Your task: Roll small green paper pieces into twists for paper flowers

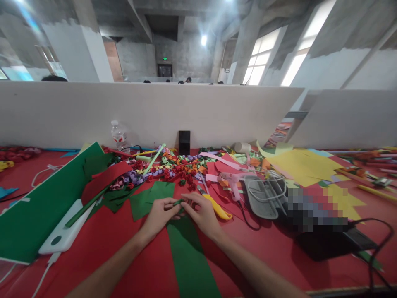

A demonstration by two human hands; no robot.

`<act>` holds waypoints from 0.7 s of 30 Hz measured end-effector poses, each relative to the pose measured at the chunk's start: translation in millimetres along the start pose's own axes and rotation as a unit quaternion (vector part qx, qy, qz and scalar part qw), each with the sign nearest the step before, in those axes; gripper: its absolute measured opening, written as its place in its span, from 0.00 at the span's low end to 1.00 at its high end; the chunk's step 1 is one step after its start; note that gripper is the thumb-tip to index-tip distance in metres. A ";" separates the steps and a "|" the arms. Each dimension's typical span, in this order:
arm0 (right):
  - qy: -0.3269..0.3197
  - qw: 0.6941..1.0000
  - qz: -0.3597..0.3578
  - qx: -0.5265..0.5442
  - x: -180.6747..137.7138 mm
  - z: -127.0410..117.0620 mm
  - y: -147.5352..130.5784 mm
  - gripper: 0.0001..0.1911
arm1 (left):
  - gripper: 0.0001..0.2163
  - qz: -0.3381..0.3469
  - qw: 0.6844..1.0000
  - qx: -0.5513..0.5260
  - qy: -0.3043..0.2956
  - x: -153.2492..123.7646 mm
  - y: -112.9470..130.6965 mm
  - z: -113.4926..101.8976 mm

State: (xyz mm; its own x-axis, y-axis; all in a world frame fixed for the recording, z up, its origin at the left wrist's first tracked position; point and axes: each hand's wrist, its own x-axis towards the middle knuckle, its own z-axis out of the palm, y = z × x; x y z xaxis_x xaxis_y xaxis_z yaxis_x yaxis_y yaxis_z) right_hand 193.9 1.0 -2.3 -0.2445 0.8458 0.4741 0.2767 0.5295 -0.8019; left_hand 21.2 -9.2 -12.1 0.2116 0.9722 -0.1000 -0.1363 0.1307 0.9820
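Note:
Close together over the red table, my left hand [161, 212] and my right hand [200, 209] pinch a small piece of green paper [178, 202], which looks rolled or folded. Fingers cover much of it. Beneath the hands, a long green paper strip [190, 260] runs toward the near table edge. More green paper [151, 196] lies just beyond my left hand. A yellow-handled tool [221, 210] rests right beside my right hand; its exact kind is unclear. Past the fingertips sit several small red paper flowers [182, 169].
A pink glue gun [233, 182] and a grey tray [260, 198] stand to the right. Leftward are a white power strip [63, 231] and a leaning green board [46, 203]. A phone [184, 142] and water bottle [118, 134] stand by the white partition [149, 107].

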 end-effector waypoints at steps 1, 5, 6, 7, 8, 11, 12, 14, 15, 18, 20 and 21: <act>0.000 1.000 -0.018 -0.009 -0.6 0.0 0.0 0.09 | 0.18 -0.002 1.000 -0.009 0.008 0.2 0.0 0.3; 0.015 0.996 -0.074 -0.052 -2.4 1.4 2.6 0.08 | 0.18 -0.011 0.999 -0.023 0.033 0.2 0.6 2.0; 0.021 0.994 -0.085 -0.063 -2.7 1.8 3.8 0.08 | 0.19 -0.013 0.999 -0.024 0.035 0.0 0.8 2.3; 0.024 0.993 -0.095 -0.073 -3.0 2.2 5.1 0.09 | 0.19 -0.015 0.999 -0.025 0.035 -0.2 0.8 2.5; 0.026 0.991 -0.104 -0.082 -3.2 2.4 6.3 0.09 | 0.19 -0.016 0.999 -0.026 0.033 -0.3 0.8 2.5; 0.024 0.987 -0.123 -0.103 -4.0 2.2 8.8 0.10 | 0.18 -0.015 0.999 -0.028 0.027 -0.3 -0.4 2.0; 0.025 0.985 -0.128 -0.109 -4.4 2.0 9.3 0.10 | 0.18 -0.014 0.999 -0.029 0.027 -0.1 -1.0 1.7; 0.024 0.982 -0.141 -0.126 -5.1 1.5 9.8 0.10 | 0.18 -0.014 0.999 -0.029 0.026 0.4 -2.4 1.1; 0.022 0.979 -0.150 -0.134 -5.5 1.4 10.0 0.11 | 0.19 -0.014 0.999 -0.028 0.025 0.7 -3.1 0.8; 0.024 0.976 -0.164 -0.145 -6.5 1.6 10.7 0.11 | 0.19 -0.015 0.999 -0.024 0.020 1.5 -4.9 0.0; 0.030 0.976 -0.160 -0.144 -6.8 1.8 11.3 0.11 | 0.20 -0.014 0.999 -0.024 0.017 1.9 -5.6 -0.4; 0.031 0.976 -0.158 -0.144 -6.9 1.9 11.5 0.11 | 0.20 -0.014 0.999 -0.025 0.016 2.0 -5.8 -0.5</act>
State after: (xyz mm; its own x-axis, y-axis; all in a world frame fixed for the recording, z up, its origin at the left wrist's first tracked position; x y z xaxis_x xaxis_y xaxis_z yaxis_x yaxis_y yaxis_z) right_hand 197.0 1.1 -15.5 -0.3050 0.6349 0.7098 0.4484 0.7533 -0.4811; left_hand 22.0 -7.9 -18.1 0.1854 0.9736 -0.1330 -0.1786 0.1665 0.9697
